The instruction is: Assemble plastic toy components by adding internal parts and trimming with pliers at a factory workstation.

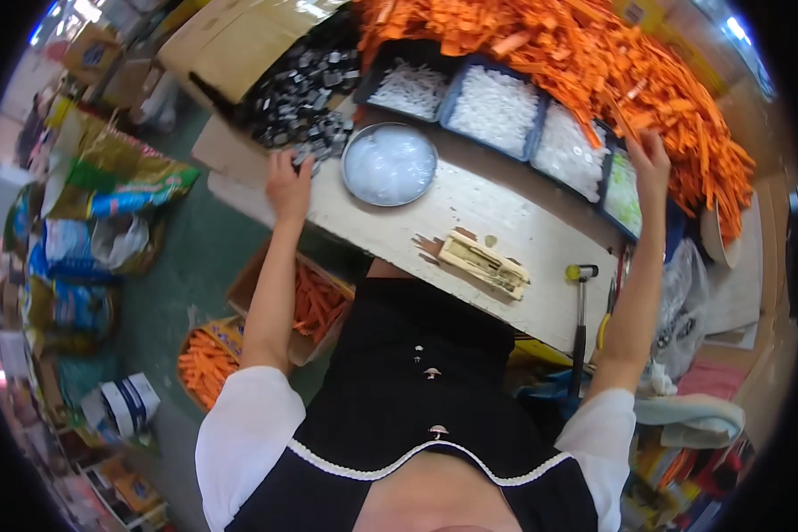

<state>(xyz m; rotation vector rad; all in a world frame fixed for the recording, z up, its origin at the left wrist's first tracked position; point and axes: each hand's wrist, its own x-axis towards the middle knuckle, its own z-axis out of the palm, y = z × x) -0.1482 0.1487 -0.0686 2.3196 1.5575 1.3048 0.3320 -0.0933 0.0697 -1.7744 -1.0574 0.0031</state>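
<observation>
At the near edge of a heap of small black and silvery metal pieces (315,93), my left hand (290,184) has its fingers bent together around a small metal piece. Its exact shape is too small to tell. Over on the right, my right hand (651,167) pinches one end of a long orange plastic strip (627,124), beside the big heap of orange plastic parts (541,40). Between my hands, a cream-coloured slotted block (483,263) lies on the white table (399,235) near its front edge. A round metal dish (388,164) holds clear, shiny contents.
Dark trays of small white parts (492,111) and a tray of pale green parts (623,193) line the table's back. A hammer (581,306) with a yellow-ended head lies at right. Below on the left stand boxes of orange parts (208,363).
</observation>
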